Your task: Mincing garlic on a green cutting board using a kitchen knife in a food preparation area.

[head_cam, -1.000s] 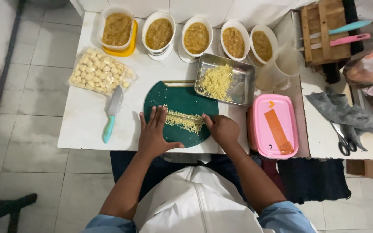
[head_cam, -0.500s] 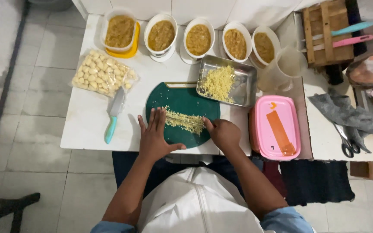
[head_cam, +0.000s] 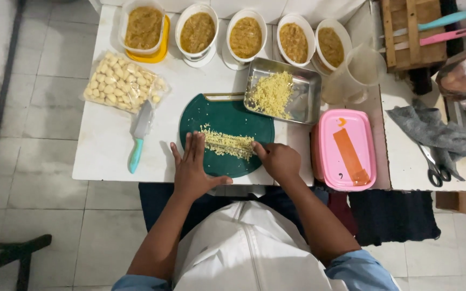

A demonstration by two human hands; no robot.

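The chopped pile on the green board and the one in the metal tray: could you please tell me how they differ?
The pile on the green board is a narrow row, flanked by the left hand and right hand; the pile in the metal tray is a broader, bigger heap that no hand touches. The first lies on the flat round board, the second inside the rimmed rectangular tray. Both are pale yellow and finely chopped.

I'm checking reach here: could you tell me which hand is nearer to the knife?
Left. The left hand lies flat on the board's left edge, just right of the knife; the right hand is across the board.
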